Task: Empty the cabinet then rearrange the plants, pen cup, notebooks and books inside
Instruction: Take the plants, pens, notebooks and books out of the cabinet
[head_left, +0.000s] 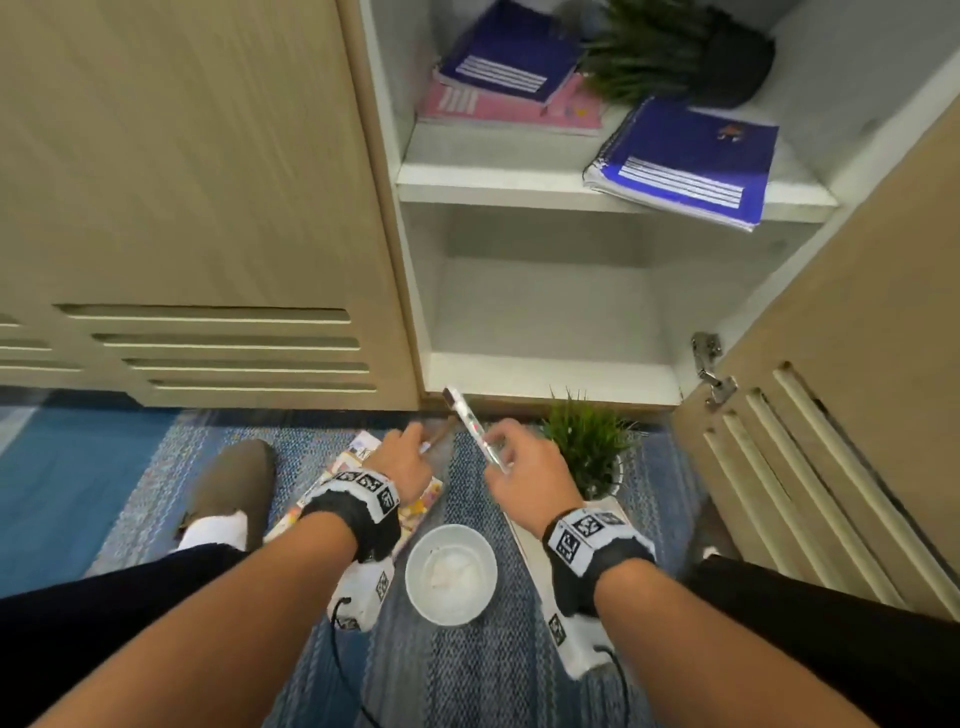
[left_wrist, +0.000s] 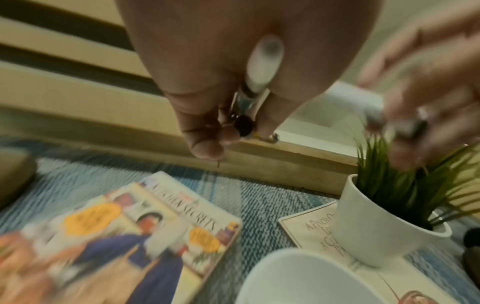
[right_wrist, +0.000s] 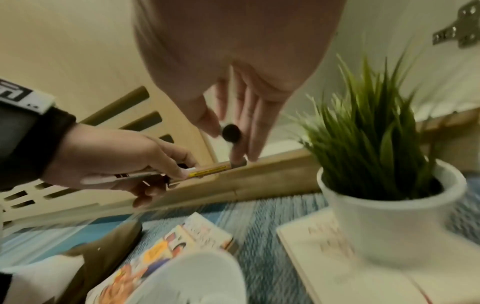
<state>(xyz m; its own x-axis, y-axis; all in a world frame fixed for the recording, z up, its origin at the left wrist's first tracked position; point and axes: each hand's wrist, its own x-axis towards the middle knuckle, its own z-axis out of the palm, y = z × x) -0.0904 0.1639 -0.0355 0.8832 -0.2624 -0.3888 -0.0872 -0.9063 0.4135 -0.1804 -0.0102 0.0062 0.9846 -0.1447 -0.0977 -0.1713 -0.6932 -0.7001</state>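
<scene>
Pens in both hands, and the pen cup (head_left: 451, 573) sits on the carpet below and between the wrists, mouth up, nothing standing in it. The left hand (head_left: 402, 460) pinches a small bundle of pens (right_wrist: 207, 171), long axis pointing away from the cup toward the cabinet's bottom shelf (head_left: 550, 371). The right hand (head_left: 524, 470) pinches one white patterned pen (head_left: 470, 423), tilted up and away the same way. From the cup, both hands hang just beyond its far rim, the left perhaps a shade nearer; I'd judge either could drop its load in by tipping the points down and drawing back.

Room is tight around the cup. A colourful book (left_wrist: 135, 232) lies just to its left, a pale book (left_wrist: 319, 232) just to its right with the white-potted plant (right_wrist: 384, 185) standing on it, leaves near the right fingers. Straight above the cup is open. Beyond it, notebooks (head_left: 685, 161) and a dark-potted plant (head_left: 691, 57) sit on the upper shelf, so emptying looks unfinished.
</scene>
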